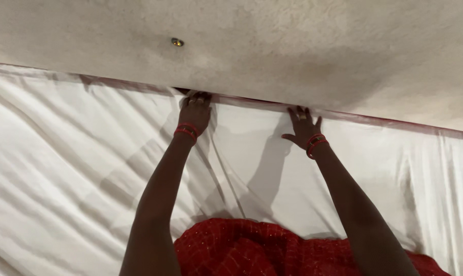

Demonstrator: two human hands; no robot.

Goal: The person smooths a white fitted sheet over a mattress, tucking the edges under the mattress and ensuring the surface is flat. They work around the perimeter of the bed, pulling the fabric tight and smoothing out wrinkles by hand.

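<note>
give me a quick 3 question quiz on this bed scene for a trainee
1. True or false: both hands reach the far edge of the white sheet, where it meets the padded headboard.
2. What is worn on each wrist? A) a watch B) red bangles C) nothing
3. Fill in: the cloth at the bottom of the view, between the arms, is ____ in colour.

Key
1. True: left hand and right hand are both at that edge.
2. B, red bangles.
3. Red, the red cloth.
</note>
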